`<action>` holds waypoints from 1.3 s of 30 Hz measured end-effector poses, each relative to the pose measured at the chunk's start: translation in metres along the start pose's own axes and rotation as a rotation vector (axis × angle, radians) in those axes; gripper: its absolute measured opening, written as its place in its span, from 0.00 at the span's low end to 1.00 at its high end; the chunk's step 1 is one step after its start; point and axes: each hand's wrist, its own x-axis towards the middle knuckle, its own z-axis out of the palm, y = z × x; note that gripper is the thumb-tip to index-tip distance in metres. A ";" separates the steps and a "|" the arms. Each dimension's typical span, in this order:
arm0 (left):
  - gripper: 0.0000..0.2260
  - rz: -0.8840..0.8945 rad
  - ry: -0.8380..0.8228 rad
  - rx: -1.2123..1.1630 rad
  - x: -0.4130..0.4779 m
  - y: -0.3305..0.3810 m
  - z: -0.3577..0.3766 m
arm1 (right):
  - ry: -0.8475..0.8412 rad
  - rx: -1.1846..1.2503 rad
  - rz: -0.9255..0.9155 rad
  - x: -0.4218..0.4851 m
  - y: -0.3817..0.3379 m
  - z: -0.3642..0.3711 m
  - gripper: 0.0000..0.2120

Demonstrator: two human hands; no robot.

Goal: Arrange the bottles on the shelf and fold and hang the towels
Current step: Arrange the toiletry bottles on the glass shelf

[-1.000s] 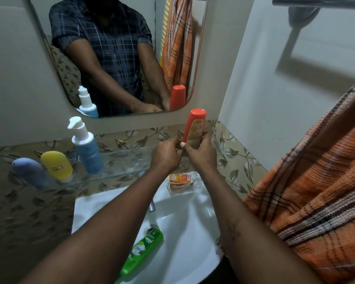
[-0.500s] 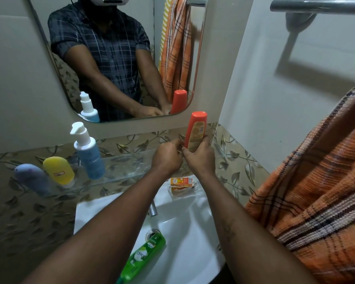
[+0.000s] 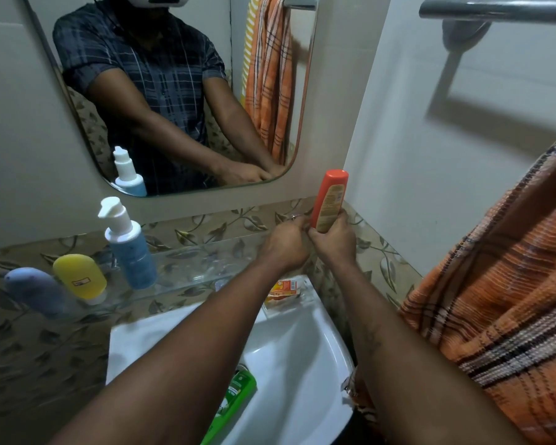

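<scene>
An orange bottle (image 3: 329,200) stands upright over the right end of the glass shelf (image 3: 187,268), near the wall corner. My right hand (image 3: 334,240) grips its lower part. My left hand (image 3: 284,240) has its fingers curled against the bottle's base from the left. On the shelf's left part stand a blue pump bottle (image 3: 130,248), a yellow bottle (image 3: 79,277) and a pale blue bottle (image 3: 34,290). A green bottle (image 3: 235,401) lies in the white sink (image 3: 302,364). An orange plaid towel (image 3: 501,306) hangs over my right shoulder side.
A mirror (image 3: 161,91) hangs above the shelf. A metal towel bar (image 3: 495,9) runs along the right wall at the top. A small orange soap pack (image 3: 283,289) sits on the sink's back rim.
Both hands have carried the orange bottle a little to the right, closer to the corner of the wall. The other bottles have not moved.
</scene>
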 end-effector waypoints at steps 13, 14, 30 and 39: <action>0.22 0.015 0.178 -0.137 -0.032 -0.036 0.005 | 0.181 0.172 -0.127 -0.105 0.012 0.011 0.21; 0.19 0.020 0.190 -0.150 -0.036 -0.040 0.005 | 0.146 0.193 -0.140 -0.114 0.015 0.017 0.15; 0.12 -0.393 -0.218 0.081 -0.205 -0.182 0.052 | -0.765 -0.160 0.047 -0.238 0.084 0.121 0.05; 0.22 -0.742 -0.487 0.196 -0.268 -0.248 0.106 | -1.014 -0.438 0.040 -0.301 0.138 0.158 0.33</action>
